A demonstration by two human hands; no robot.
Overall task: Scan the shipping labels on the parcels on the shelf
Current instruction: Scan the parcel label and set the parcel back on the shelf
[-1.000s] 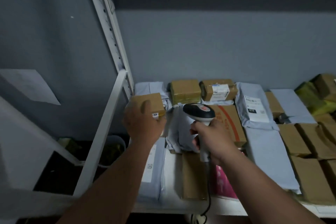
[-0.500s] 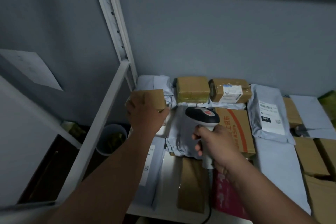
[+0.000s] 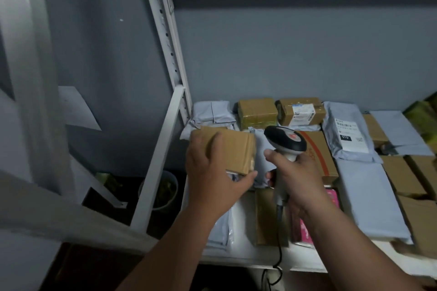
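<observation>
While the left hand (image 3: pixel 210 172) grips a small cardboard box (image 3: pixel 233 149), lifted just above the shelf (image 3: pixel 246 260) w/ fingers curled over its top & thumb under, the right hand (image 3: pixel 296 177) is wrapped round a barcode scanner (image 3: pixel 285 140) handle, just right of the box. Labelled grey mailer (image 3: pixel 347 134) lies further right; more parcels beyond both hands.

"OTO" in white on black patch, white label (image 3: pixel 349 134) of grey mailer bag (image 3: pixel 343 149); other print illegible.

Box (image 3: pixel 233 149) in left hand (image 3: pixel 212 177), scanner (image 3: pixel 285 140) alongside
</observation>
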